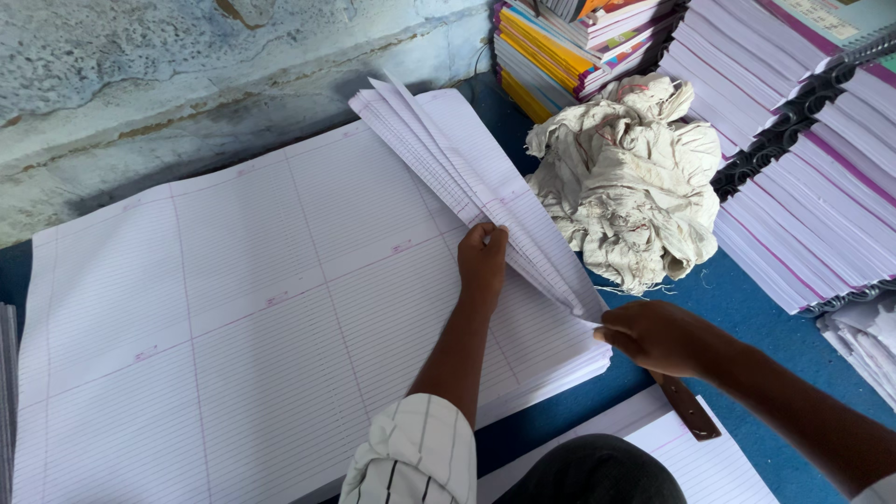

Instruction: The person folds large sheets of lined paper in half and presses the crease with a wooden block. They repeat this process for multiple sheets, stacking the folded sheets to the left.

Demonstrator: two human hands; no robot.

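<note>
A thick stack of large ruled paper sheets (233,308) lies flat on a blue surface. Along its right edge, several sheets are lifted and fanned (448,159). My left hand (483,257) has its fingers curled over the underside of the lifted sheets, midway along the edge. My right hand (658,336) pinches the near corner of those same sheets and also holds a flat brown wooden strip (689,411), which points back toward me.
A crumpled white cloth (630,177) sits just right of the stack. Piles of bound notebooks (803,177) and colourful books (560,47) fill the far right. A rough pale wall (187,84) runs behind. More ruled paper (709,462) lies near me.
</note>
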